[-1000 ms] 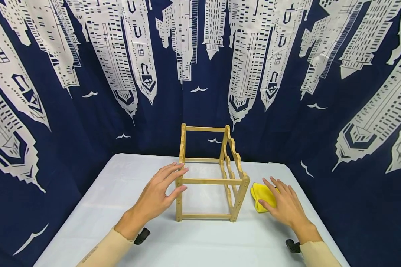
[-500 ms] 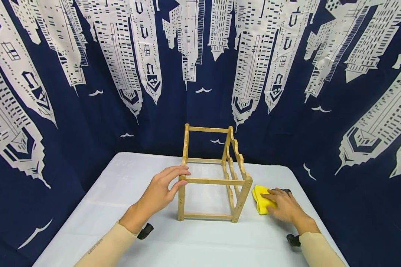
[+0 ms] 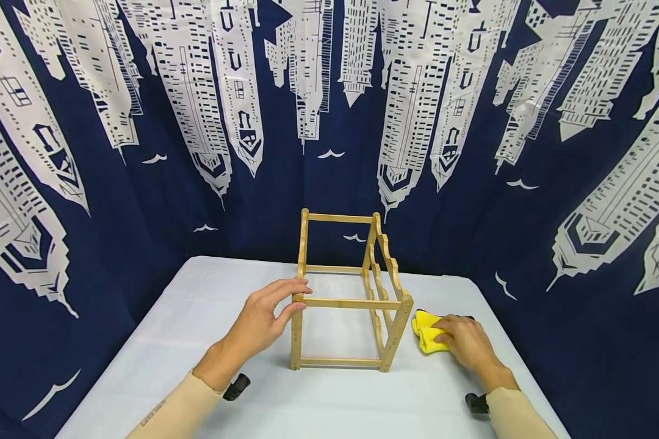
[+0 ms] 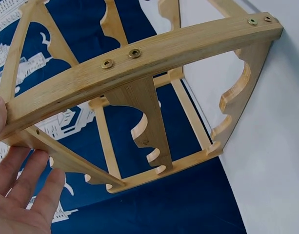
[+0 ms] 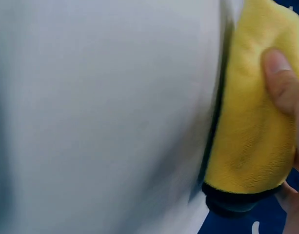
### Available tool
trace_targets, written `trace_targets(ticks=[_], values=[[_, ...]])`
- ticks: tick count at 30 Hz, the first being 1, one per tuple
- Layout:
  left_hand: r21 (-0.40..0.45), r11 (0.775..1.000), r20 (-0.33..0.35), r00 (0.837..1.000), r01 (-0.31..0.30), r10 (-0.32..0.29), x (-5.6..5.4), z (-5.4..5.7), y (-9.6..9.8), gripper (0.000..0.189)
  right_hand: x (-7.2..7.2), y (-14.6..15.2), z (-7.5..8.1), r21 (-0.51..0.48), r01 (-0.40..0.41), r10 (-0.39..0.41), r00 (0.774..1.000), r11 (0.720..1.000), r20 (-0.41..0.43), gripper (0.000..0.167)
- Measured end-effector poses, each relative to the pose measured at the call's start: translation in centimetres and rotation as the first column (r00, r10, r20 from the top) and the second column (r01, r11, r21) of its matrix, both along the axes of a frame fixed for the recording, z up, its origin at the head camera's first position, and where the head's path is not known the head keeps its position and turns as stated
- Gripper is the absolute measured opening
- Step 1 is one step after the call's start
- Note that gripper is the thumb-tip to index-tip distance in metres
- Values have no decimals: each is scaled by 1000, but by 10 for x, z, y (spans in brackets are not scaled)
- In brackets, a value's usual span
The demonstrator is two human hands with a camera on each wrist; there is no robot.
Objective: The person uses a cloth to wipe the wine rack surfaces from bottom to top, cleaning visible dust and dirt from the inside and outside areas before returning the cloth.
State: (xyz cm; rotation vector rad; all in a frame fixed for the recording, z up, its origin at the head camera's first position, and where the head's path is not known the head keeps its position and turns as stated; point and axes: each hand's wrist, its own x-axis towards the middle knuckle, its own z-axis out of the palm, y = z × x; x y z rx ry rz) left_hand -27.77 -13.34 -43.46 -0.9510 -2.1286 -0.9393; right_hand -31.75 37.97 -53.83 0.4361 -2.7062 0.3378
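A light wooden rack (image 3: pixel 351 303) with scalloped side rails stands on the table. My left hand (image 3: pixel 263 314) grips its near top left corner. In the left wrist view, the thumb lies on one side of the corner post (image 4: pixel 139 58) and the fingers (image 4: pixel 51 190) reach behind it. To the right of the rack, my right hand (image 3: pixel 469 344) pinches a folded yellow microfiber cloth (image 3: pixel 428 341) with dark edging. The right wrist view has the thumb (image 5: pixel 281 78) pressed into the yellow cloth (image 5: pixel 251 131), the other fingers mostly hidden behind it.
The white-covered table (image 3: pixel 307 405) ends not far beyond my right hand. Behind it and at both sides hangs a navy curtain (image 3: pixel 274 207) printed with white skyscrapers and birds. A small black camera (image 3: pixel 236 387) sits at my left wrist.
My left hand has come onto the rack's corner from hovering beside it. The right hand has lowered to the yellow cloth, and its fingers have curled onto it, bunching it slightly.
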Motion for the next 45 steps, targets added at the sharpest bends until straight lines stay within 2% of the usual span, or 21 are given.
trace_targets(ticks=[4, 7, 13, 17, 19, 21, 25, 28, 30, 32, 37, 40, 43, 45], values=[[-28, 1000, 37, 999, 9, -8, 2, -4, 0, 31, 16, -5, -6, -87, 25, -35, 992, 996, -118, 28], [-45, 999, 58, 998, 8, -5, 3, -6, -1, 31, 26, -13, -8, -159, 10, -48, 971, 987, -235, 31], [-61, 998, 73, 997, 10, -6, 5, -5, -4, 32, 40, -35, -1, -291, -100, -43, 893, 951, -447, 38], [-66, 998, 88, 996, 21, -15, 4, -1, -4, 32, 49, -52, 9, -382, -193, -45, 845, 904, -533, 36], [-60, 998, 86, 996, 26, -20, 4, 0, -5, 32, 53, -62, 14, -411, -255, -36, 813, 875, -581, 26], [-53, 998, 76, 997, 30, -25, 3, 2, -5, 32, 56, -74, 19, -417, -315, -33, 764, 852, -645, 27], [-45, 998, 74, 997, 32, -29, 1, 5, -5, 31, 62, -104, 31, -371, -426, -32, 621, 825, -783, 56], [-48, 998, 78, 997, 32, -28, 0, 5, -4, 31, 66, -128, 40, -303, -494, -9, 512, 815, -859, 56], [-49, 998, 76, 997, 32, -28, -1, 5, -5, 31, 69, -144, 45, -256, -530, 24, 464, 808, -885, 52], [-48, 998, 70, 997, 35, -32, -2, 4, -6, 31, 69, -158, 48, -216, -561, 61, 433, 799, -899, 50], [-34, 998, 81, 995, 54, -51, -3, 7, -8, 28, 65, -191, 48, -164, -630, 137, 402, 759, -905, 42], [-29, 997, 102, 993, 67, -64, -3, 10, -10, 27, 61, -210, 47, -141, -663, 188, 399, 735, -898, 38], [-34, 997, 124, 990, 75, -70, -4, 12, -12, 28, 58, -228, 44, -128, -691, 241, 411, 711, -879, 36], [-40, 996, 129, 989, 77, -71, -5, 12, -13, 28, 55, -240, 40, -141, -700, 262, 436, 700, -861, 35]])
